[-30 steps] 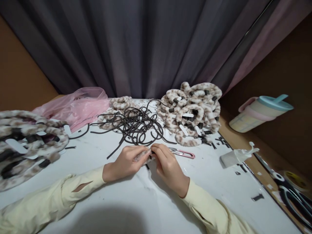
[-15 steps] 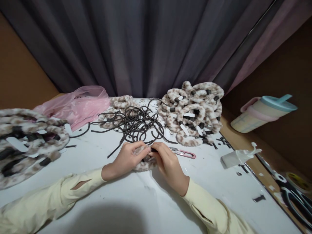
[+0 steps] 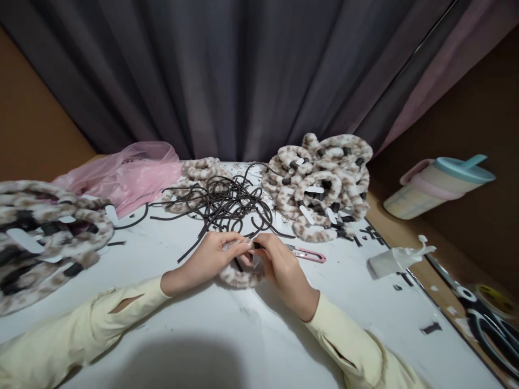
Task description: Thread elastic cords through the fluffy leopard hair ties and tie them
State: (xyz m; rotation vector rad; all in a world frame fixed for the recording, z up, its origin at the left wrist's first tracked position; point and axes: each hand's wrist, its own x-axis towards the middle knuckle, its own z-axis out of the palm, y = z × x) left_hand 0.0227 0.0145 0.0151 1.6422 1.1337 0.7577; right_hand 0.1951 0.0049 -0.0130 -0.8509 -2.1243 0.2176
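Observation:
A fuzzy white-and-brown spotted ring [image 3: 243, 280] hangs between my hands, just above the table. My left hand [image 3: 213, 256] pinches its upper left part, thumb and index finger pressed together near the top. With closed fingertips, my right hand [image 3: 284, 267] grips a short piece of black cord [image 3: 257, 245] at the ring's top right. How the cord meets the ring is mostly hidden by my fingers. Just beyond my right hand lie pink-handled thread snips [image 3: 310, 255]. A tangle of black cords [image 3: 231, 200] spreads behind both hands.
Fuzzy rings with white tags pile up at the back right [image 3: 324, 186] and at the left [image 3: 48, 243]. A pink plastic bag [image 3: 133, 170] lies behind. To the right are a white squeeze bottle [image 3: 391, 262], a tumbler [image 3: 433, 186], black scissors [image 3: 482, 324] and cord scraps.
My hands have drawn slightly apart, and the ring between them shows more of its lower curve and opening. The black cord end now shows between my fingertips.

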